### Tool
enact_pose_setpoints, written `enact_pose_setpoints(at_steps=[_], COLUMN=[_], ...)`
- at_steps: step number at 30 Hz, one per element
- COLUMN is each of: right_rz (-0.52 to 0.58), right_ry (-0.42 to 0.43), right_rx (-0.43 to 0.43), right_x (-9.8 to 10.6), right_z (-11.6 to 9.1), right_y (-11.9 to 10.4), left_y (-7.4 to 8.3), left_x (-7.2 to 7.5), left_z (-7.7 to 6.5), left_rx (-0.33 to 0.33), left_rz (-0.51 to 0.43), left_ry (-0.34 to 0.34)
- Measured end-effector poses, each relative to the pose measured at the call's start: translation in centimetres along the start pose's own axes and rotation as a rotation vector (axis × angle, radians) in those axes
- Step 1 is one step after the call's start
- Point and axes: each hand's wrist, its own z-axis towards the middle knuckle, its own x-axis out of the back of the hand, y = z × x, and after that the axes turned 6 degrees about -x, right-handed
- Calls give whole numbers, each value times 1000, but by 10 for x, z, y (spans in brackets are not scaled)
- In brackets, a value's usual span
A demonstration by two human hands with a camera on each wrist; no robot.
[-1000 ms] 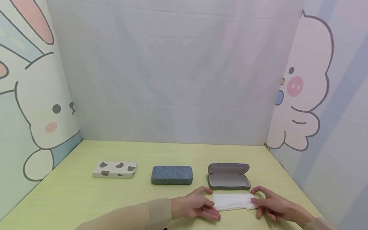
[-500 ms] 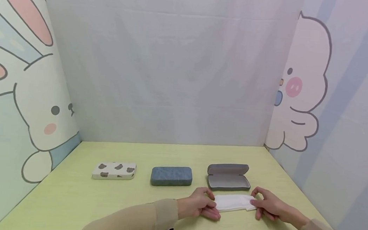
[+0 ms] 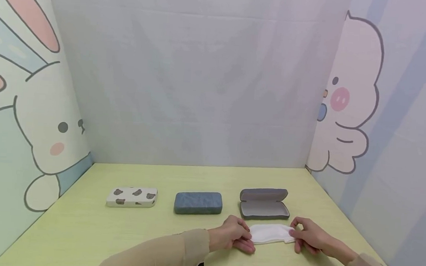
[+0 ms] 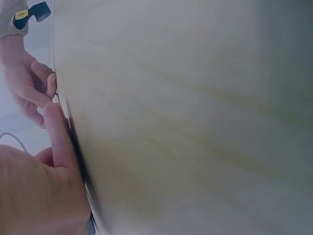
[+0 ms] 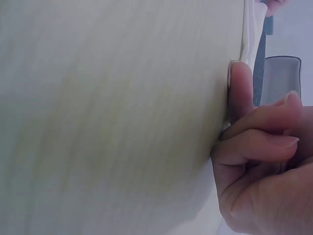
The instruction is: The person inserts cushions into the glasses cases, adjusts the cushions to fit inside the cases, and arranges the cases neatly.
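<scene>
A folded white cloth (image 3: 270, 233) lies on the table in the head view, its near edge slightly wavy. My left hand (image 3: 231, 234) pinches its left end between thumb and fingers. At the opposite end, my right hand (image 3: 312, 237) pinches the right corner. Just behind the cloth stands a grey glasses case (image 3: 264, 210), lid raised, with nothing visible inside. The right wrist view catches the cloth (image 5: 252, 32) edge-on beyond my right hand (image 5: 266, 166). In the left wrist view, my left hand (image 4: 46, 191) hides most of the cloth.
A closed blue glasses case (image 3: 198, 203) sits mid-table, left of the grey one. Farther left is a closed white case (image 3: 132, 197) with brown bear-like prints. Behind the yellow-green table (image 3: 152, 174) rises a pale grey curtain (image 3: 197, 87), with cartoon-printed walls on both sides.
My left hand has shifted slightly right, bringing the cloth's left end closer to the right one. The cloth spans a bit less and curves more. My right hand has barely moved.
</scene>
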Motion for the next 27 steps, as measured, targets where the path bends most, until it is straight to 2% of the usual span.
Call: enact_pose_setpoints(at_steps=[8,16,27], right_rz=[-9,-1,47], right_ry=[12,24,5], right_rx=[32,37,28], right_x=[1,5,13], right_z=[1,0,3], right_y=[-6,-18,-26], left_y=[1,11,24], left_x=[6,14,21], left_z=[0,-2,4], left_rx=[-9,-61,-75], left_rz=[-33,-60,-98], left_ry=[-4,-5,-19])
